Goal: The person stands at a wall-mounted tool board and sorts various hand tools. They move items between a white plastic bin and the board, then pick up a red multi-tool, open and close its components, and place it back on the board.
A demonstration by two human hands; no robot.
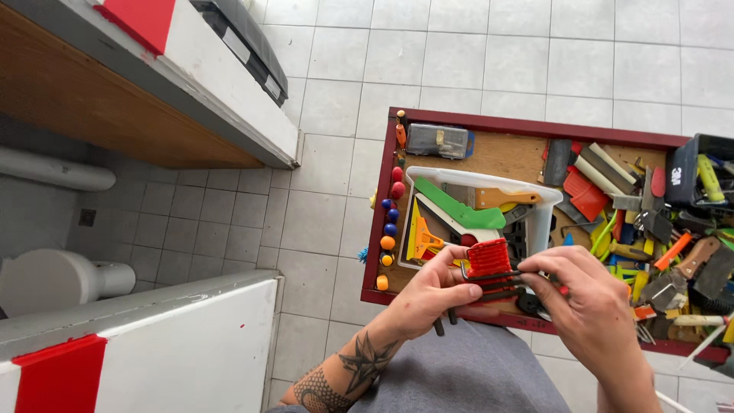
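Over the lap, at the near edge of a red-framed tray, a red ribbed holder with black hex keys is held between both hands. At far left of the tray, coloured balls are lined along the rim; beside them a white tub holds a green scraper and a wooden-handled brush.

Progress, as judged: several keys are seated in the holder, two hang loose below the left hand, and sorting of the set appears unfinished.

The left hand is raised from a tattooed forearm, its fingers closed on the holder's left side, thumb on top. The right hand is set palm down, its fingers pinched on the key ends at the holder's right. Mixed tools are heaped at the tray's right.
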